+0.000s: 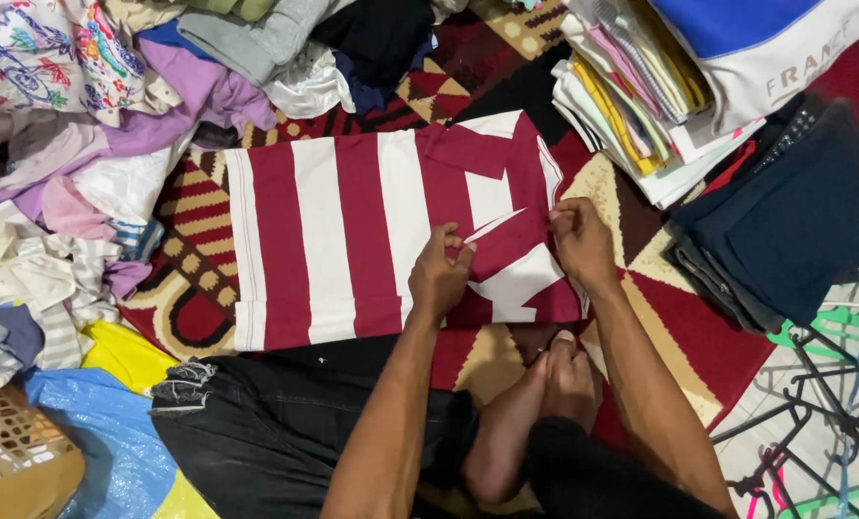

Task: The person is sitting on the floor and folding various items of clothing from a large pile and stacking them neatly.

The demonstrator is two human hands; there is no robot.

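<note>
Hands (pixel 511 255) on striped shirt (pixel 352 235).

home floor | patterned rug (pixel 641 279) | clothes piles (pixel 74 144) | hangers (pixel 814 404)

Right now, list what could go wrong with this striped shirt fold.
1. Both hands, left hand and right hand, pinch only the sleeve end; the striped shirt might skew.
2. The stack of folded clothes leans close and could topple.
3. The loose clothes pile touches the far hem and may snag.
</note>
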